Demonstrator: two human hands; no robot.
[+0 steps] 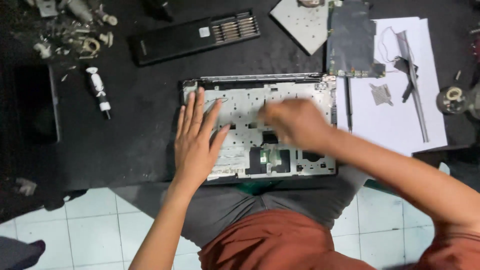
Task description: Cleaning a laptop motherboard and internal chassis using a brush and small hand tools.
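left hand (pixel 197 142) flat, fingers spread, on laptop chassis (pixel 310 165); right hand (pixel 295 122) blurred (grip unclear).

Left hand (pixel 196 141) pressed flat, fingers spread, on an opened laptop shell (pixel 260 127) | right hand (pixel 296 122), blurred, over its middle | black workbench (pixel 135 135) | circuit board (pixel 351 41) and screwdriver (pixel 349 102) near white paper (pixel 400 115).

Dark workbench above a pale tiled floor.
The black table (pixel 135 135) fills the upper view; white square floor tiles (pixel 95 230) show below its edge.
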